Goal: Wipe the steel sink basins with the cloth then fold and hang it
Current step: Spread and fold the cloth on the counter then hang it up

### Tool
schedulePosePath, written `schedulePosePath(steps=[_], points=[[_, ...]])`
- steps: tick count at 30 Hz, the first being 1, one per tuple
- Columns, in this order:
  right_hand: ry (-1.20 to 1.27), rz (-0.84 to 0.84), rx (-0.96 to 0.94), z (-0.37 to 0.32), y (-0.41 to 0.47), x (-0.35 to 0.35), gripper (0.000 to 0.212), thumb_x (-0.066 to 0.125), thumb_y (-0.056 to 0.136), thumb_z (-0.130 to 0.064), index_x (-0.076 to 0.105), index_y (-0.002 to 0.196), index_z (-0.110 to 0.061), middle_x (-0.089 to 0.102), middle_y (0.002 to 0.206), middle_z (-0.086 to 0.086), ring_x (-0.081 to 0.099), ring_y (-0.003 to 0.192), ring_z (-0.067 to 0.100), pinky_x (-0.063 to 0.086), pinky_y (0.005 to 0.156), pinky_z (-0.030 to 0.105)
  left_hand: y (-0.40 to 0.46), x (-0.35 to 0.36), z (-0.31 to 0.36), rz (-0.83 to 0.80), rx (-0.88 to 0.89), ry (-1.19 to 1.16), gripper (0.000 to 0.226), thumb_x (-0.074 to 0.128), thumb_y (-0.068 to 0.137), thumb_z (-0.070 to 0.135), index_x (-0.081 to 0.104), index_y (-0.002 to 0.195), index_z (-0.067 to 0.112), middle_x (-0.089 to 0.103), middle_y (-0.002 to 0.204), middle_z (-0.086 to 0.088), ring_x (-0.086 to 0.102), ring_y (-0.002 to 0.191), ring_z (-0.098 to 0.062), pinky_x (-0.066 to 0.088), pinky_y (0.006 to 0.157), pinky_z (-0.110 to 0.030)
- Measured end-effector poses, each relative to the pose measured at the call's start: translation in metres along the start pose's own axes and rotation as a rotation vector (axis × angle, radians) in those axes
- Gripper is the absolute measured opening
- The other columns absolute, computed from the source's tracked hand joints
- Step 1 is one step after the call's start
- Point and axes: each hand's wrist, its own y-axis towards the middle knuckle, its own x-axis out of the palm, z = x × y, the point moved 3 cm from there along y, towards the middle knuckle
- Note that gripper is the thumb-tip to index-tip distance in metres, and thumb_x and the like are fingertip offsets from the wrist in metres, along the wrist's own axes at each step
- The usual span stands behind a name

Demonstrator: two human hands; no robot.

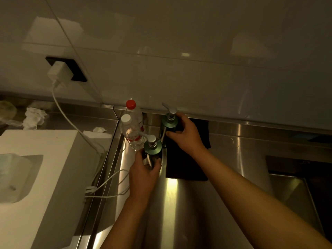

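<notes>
Now both hands on pump bottles at the back of a steel desk (179,203), dark cloth (185,166) flat between them and the sink basin (294,187).

Widest: white tiled wall (179,51) behind, steel desk below, white appliance (36,168) at far left with a white cable (71,123) running from a plug (60,71) in a black socket. Next, the dark cloth, spread on the steel just right of the bottles, its far end under the right hand. Right hand (185,133) curled round the far pump bottle (169,121); left hand (143,175) wrapped round the near pump bottle (152,150). Two clear plastic bottles beside them, one red-capped (132,110), one white-capped (129,128). Smallest: crumpled tissue (35,117) at upper left.
</notes>
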Motion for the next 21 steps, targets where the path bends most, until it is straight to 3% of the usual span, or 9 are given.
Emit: schedulePosePath(steps=[4,8,13,17,21], points=[[0.015,-0.022,0.01,-0.006,-0.013,-0.003,0.063,0.08,0.067,-0.029,0.056,0.12,-0.053,0.063,0.116,-0.036,0.062,0.114,-0.007,0.056,0.09,0.02,-0.004,0.003,-0.003,-0.046,0.004,-0.013,0.056,0.082,0.088,0.031,0.052,0.135,0.035,0.057,0.11,0.045,0.054,0.106,0.026,0.049,0.079,-0.004],[0.027,-0.041,0.016,-0.002,-0.022,-0.003,0.067,0.082,0.073,-0.009,0.058,0.127,-0.04,0.066,0.118,-0.025,0.066,0.108,-0.003,0.056,0.081,0.016,-0.011,0.001,-0.004,-0.071,0.008,-0.017,0.058,0.081,0.087,0.037,0.051,0.137,0.038,0.055,0.113,0.051,0.053,0.109,0.025,0.049,0.08,-0.003],[0.025,-0.086,0.029,0.004,-0.034,0.0,0.07,0.082,0.076,-0.002,0.056,0.138,-0.022,0.065,0.126,-0.012,0.071,0.099,0.002,0.057,0.08,0.017,-0.02,-0.005,0.001,-0.082,0.018,-0.001,0.06,0.084,0.085,0.033,0.048,0.13,0.05,0.056,0.111,0.051,0.055,0.103,0.026,0.047,0.076,-0.003],[0.023,-0.051,0.027,0.0,-0.039,-0.004,0.068,0.082,0.076,-0.003,0.057,0.132,-0.035,0.066,0.117,-0.022,0.075,0.086,0.012,0.057,0.075,0.017,-0.024,-0.011,0.006,-0.071,0.044,0.0,0.061,0.085,0.084,0.028,0.05,0.13,0.048,0.055,0.112,0.055,0.055,0.102,0.027,0.043,0.077,0.001],[-0.001,0.02,-0.013,-0.012,-0.04,-0.015,0.068,0.082,0.073,-0.002,0.058,0.118,-0.048,0.066,0.111,-0.034,0.072,0.094,0.003,0.059,0.077,0.021,-0.022,-0.011,0.016,-0.07,0.072,-0.038,0.057,0.085,0.083,0.025,0.054,0.127,0.043,0.061,0.113,0.045,0.06,0.107,0.017,0.047,0.077,-0.001]])
